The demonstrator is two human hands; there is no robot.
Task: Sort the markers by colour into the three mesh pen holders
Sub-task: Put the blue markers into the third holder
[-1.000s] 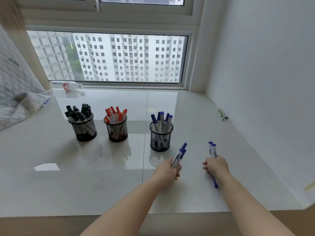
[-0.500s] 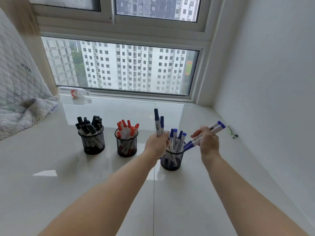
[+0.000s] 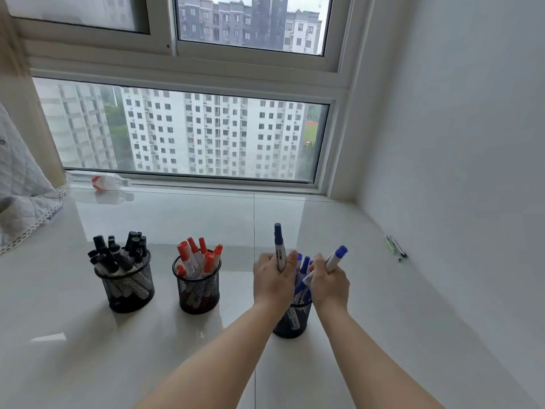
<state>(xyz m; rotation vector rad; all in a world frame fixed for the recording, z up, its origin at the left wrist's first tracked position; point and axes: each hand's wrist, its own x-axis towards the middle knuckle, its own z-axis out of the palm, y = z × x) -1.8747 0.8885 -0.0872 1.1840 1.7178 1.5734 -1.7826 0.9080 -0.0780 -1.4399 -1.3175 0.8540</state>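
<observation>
Your left hand (image 3: 272,283) grips an upright blue marker (image 3: 278,246); your right hand (image 3: 328,283) grips another, possibly two, tilted right. Both hover over the blue holder (image 3: 292,320), directly beneath them. Markers are light, stiff and smooth: hold mid-barrel, then lower them in.

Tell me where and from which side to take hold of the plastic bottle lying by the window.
Grip the plastic bottle round the middle of its body, at the red label, coming down from above. It lies on its side along the window frame, so its far side is blocked, and the cap end, pointing right, is narrower. The round body may roll, so close the fingers across it, not along it.
</observation>
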